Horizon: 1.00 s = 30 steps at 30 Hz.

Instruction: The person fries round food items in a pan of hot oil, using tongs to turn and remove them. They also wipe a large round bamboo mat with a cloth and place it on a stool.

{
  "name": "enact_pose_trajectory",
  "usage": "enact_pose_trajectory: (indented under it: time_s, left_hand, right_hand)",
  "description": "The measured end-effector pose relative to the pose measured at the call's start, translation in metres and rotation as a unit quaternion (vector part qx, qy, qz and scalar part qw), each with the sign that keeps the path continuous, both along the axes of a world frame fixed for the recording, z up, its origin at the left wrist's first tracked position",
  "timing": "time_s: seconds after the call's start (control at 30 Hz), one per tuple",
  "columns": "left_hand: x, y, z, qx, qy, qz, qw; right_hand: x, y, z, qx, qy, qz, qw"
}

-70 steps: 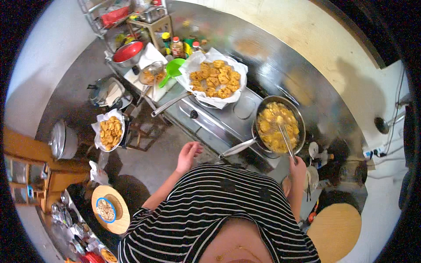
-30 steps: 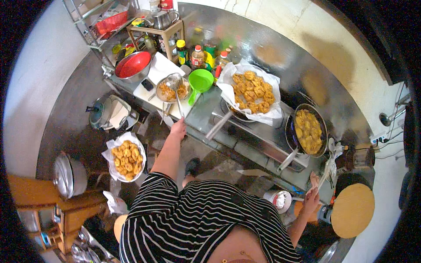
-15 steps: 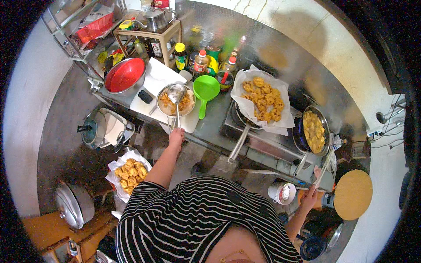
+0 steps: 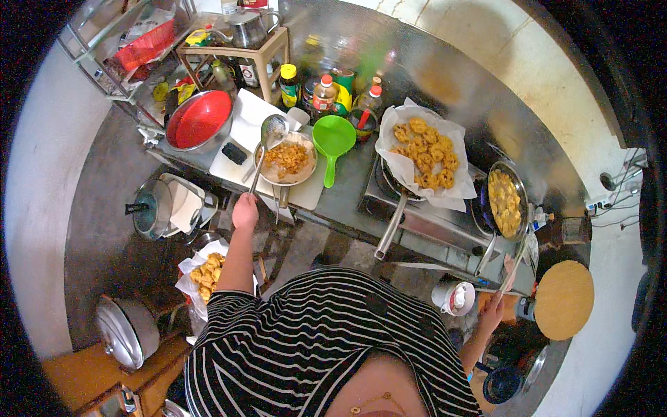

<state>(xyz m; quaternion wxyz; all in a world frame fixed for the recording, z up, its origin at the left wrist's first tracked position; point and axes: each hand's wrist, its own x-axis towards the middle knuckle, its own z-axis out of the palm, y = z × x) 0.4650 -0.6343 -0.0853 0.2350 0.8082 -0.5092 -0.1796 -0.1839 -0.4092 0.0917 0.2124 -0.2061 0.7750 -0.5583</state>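
My left hand (image 4: pixel 244 211) is closed round the handle of a metal skimmer (image 4: pixel 275 128). The skimmer's round head is over the far left rim of a bowl (image 4: pixel 314 171) that contains small browned fried bits (image 4: pixel 286 160). My right hand (image 4: pixel 491 313) grips a long thin pale utensil (image 4: pixel 515 267) whose exact kind I cannot make out. Its far end reaches up to the near edge of a frying pan (image 4: pixel 522 189), where yellow battered pieces (image 4: pixel 504 203) lie in oil. Between the hands, golden fried pieces (image 4: pixel 427 153) rest on white paper (image 4: pixel 455 201) over a long-handled pan.
A green ladle (image 4: pixel 335 137) lies right of the bowl, with bottles (image 4: pixel 324 94) behind it. A red-lined basin (image 4: pixel 199 119) stands far left. Paper-lined fried pieces (image 4: pixel 208 276) sit beside my left arm. A white bucket (image 4: pixel 448 297) and a round board (image 4: pixel 565 300) are at the right.
My left hand has swung left, carrying the skimmer from above the middle of the bowl to its far left rim. My right hand stays near the frying pan. The whole view has shifted slightly.
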Motion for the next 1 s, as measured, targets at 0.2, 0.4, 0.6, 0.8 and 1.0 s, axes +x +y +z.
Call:
enact_pose_trajectory:
  time_s: [0.2,0.4,0.6,0.8,1.0]
  left_hand:
    - [0.005,-0.016,0.005,0.050,-0.050,-0.004,0.997]
    - [0.001,-0.011,0.024,0.080,-0.157,-0.026,0.984]
    - [0.014,0.004,0.038,0.087,-0.267,-0.095,0.955]
    - [0.020,0.037,0.046,0.044,-0.315,-0.107,0.942]
    - [0.028,0.035,0.060,0.053,-0.354,-0.038,0.933]
  right_hand:
    - [-0.009,0.007,-0.013,-0.006,0.028,-0.015,0.999]
    - [-0.002,0.011,-0.001,-0.022,0.034,-0.065,0.997]
    - [-0.001,0.022,0.004,0.030,0.030,-0.057,0.997]
    - [-0.008,0.021,-0.005,0.035,0.039,-0.069,0.996]
    - [-0.018,0.017,-0.018,0.028,0.064,-0.056,0.996]
